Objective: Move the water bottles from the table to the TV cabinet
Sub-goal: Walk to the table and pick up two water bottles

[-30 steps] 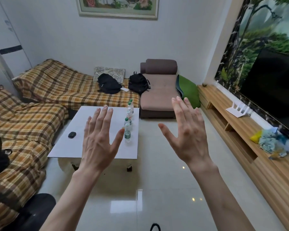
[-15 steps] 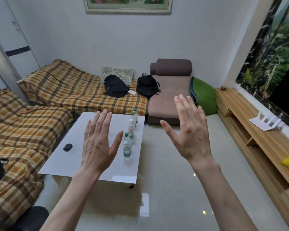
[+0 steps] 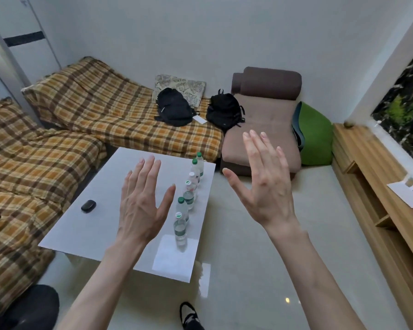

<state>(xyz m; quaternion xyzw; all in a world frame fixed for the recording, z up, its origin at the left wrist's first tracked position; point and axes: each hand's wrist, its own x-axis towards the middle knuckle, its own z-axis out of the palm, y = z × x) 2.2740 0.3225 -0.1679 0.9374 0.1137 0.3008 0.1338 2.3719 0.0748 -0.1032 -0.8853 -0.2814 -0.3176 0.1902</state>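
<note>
Bottles (image 3: 181,231) stood in a row along the desk's (image 3: 86,232) right edge, a black case (image 3: 88,205) to their left. Both hands (image 3: 141,206) (image 3: 264,184) hovered spread and empty above; the cabinet (image 3: 365,163) stood at right across bare floor.

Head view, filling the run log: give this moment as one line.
phase: approach | left hand: open, empty | right hand: open, empty | water bottles: upright in row on table | TV cabinet: no bottles seen

both hands (image 3: 141,206) (image 3: 265,189) raised with fingers spread, bottles (image 3: 188,194) lined upright on white table (image 3: 100,225)
</note>
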